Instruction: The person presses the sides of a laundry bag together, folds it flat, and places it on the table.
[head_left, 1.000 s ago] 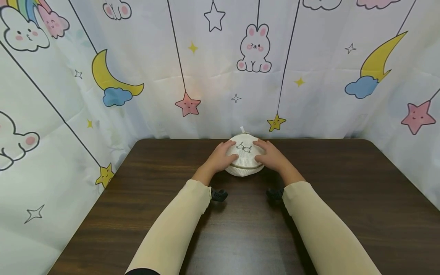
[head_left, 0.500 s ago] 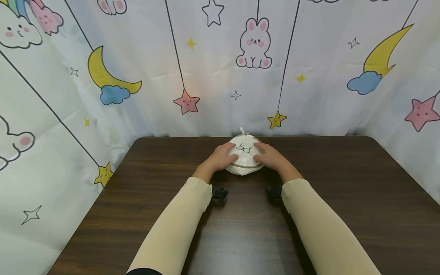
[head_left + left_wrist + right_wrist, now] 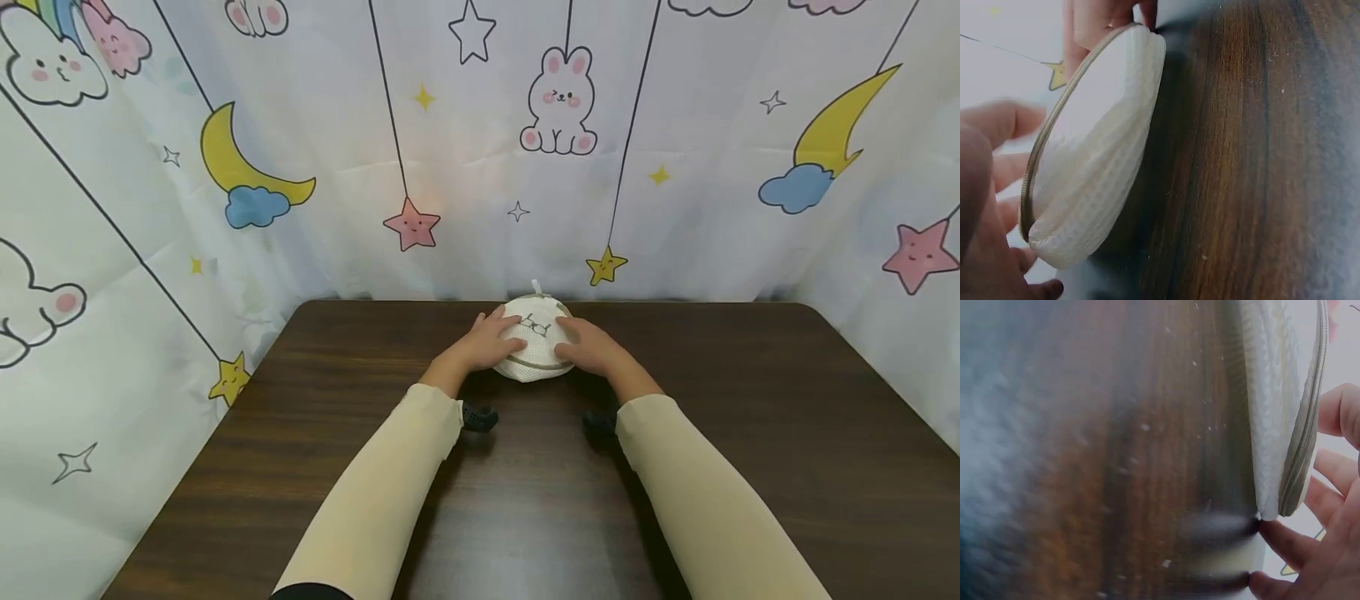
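Note:
A round white mesh laundry bag (image 3: 537, 346) with a zip round its side lies near the table's far edge. A small dark line drawing marks its top, and a white tab sticks up behind it. My left hand (image 3: 486, 342) touches its left side, fingers spread and thumb toward the front. From the right, my right hand (image 3: 594, 345) rests against it with the fingers loosely spread. In the left wrist view the bag (image 3: 1094, 150) shows its zip edge, and the thumb is blurred. In the right wrist view, fingertips meet the lower edge of the bag (image 3: 1269, 412).
The dark wood table (image 3: 360, 350) spreads on both sides of the bag. Behind it hangs a white curtain (image 3: 480, 133) printed with rabbits, stars and moons. Black wrist cameras (image 3: 480, 418) sit below both hands.
The left hand's fingers have spread slightly apart at the bag's left side. Bag and right hand stay in nearly the same place; the head view shifts a little.

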`<control>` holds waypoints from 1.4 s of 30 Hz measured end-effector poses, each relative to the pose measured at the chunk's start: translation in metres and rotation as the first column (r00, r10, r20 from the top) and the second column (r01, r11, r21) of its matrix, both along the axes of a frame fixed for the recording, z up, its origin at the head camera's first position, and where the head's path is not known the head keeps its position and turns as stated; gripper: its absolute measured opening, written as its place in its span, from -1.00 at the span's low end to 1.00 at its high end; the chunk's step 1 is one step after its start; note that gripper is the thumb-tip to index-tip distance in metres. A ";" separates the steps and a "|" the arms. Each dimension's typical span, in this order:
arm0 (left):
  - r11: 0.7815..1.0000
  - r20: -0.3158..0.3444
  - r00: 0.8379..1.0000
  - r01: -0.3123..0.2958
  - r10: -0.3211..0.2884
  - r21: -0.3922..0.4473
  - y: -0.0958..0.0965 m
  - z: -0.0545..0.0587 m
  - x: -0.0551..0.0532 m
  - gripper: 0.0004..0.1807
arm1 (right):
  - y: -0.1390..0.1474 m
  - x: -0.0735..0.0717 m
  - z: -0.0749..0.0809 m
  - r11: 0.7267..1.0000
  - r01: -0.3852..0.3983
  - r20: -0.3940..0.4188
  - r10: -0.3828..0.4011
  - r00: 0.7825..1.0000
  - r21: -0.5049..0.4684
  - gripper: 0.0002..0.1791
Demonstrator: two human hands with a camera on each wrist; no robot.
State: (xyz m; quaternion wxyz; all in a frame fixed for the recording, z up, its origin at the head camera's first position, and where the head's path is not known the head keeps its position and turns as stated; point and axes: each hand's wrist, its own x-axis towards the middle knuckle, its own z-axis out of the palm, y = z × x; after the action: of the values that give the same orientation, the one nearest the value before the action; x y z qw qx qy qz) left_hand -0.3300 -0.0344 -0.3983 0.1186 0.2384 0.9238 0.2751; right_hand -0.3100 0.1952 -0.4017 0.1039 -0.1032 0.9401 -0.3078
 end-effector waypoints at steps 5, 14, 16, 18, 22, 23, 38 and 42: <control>0.996 0.026 0.999 0.043 -0.046 0.083 -0.007 0.000 0.005 -0.07 | 0.002 0.002 0.000 0.999 0.024 -0.029 -0.024 0.999 -0.028 -0.23; 0.990 0.020 0.999 0.042 -0.045 0.136 -0.013 -0.008 0.013 -0.04 | 0.004 0.004 -0.001 0.983 0.085 -0.109 -0.103 0.989 -0.162 -0.26; 0.990 -0.025 0.999 0.027 -0.024 0.138 -0.012 -0.009 0.014 -0.11 | 0.005 0.004 -0.001 0.980 0.094 -0.114 -0.115 0.987 -0.175 -0.29; 0.991 -0.074 0.997 0.010 0.000 0.137 -0.010 -0.010 0.015 -0.19 | 0.005 0.005 -0.001 0.978 0.098 -0.118 -0.121 0.986 -0.182 -0.33; 0.992 -0.159 0.986 -0.040 0.058 0.119 -0.004 -0.010 0.018 -0.31 | 0.004 0.007 0.003 0.973 0.113 -0.111 -0.137 0.984 -0.202 -0.37; 0.992 -0.176 0.982 -0.055 0.074 0.112 -0.003 -0.010 0.018 -0.32 | 0.003 0.007 0.004 0.972 0.114 -0.109 -0.138 0.984 -0.203 -0.37; 0.998 -0.127 0.990 -0.052 0.056 0.034 -0.005 -0.006 0.015 -0.20 | 0.001 0.004 0.001 0.988 0.094 -0.076 -0.104 0.992 -0.125 -0.35; 0.994 -0.072 0.996 -0.052 0.059 0.093 -0.008 -0.003 0.014 -0.18 | 0.002 0.004 0.000 0.990 0.065 -0.070 -0.074 0.995 -0.123 -0.37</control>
State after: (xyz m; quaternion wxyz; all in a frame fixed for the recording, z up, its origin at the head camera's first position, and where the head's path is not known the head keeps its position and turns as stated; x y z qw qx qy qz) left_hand -0.3162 -0.0429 -0.4014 0.0651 0.2278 0.9204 0.3109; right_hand -0.3057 0.1972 -0.4019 0.0515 -0.0880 0.9261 -0.3634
